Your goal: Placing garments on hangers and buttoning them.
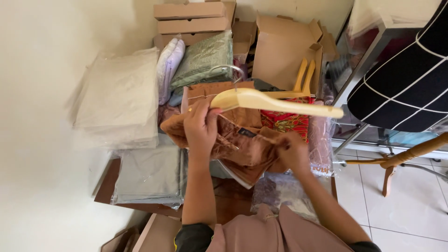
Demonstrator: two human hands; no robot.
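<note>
My left hand (200, 126) grips one end of a pale wooden hanger (275, 102) together with a fold of a brown garment (238, 144). The hanger has a metal hook (228, 71) and stretches to the right above the cloth. My right hand (290, 150) pinches the brown garment's right edge, just below the hanger's arm. The garment hangs bunched between both hands.
Plastic-wrapped folded fabrics (119, 95) are stacked left on a low table (106, 184). Green fabric (203, 60) and a red patterned cloth (287, 121) lie behind. Flat cardboard boxes (191, 18) and an open box (284, 46) with spare hangers (303, 77) stand at the back. A dark chair (406, 88) is right.
</note>
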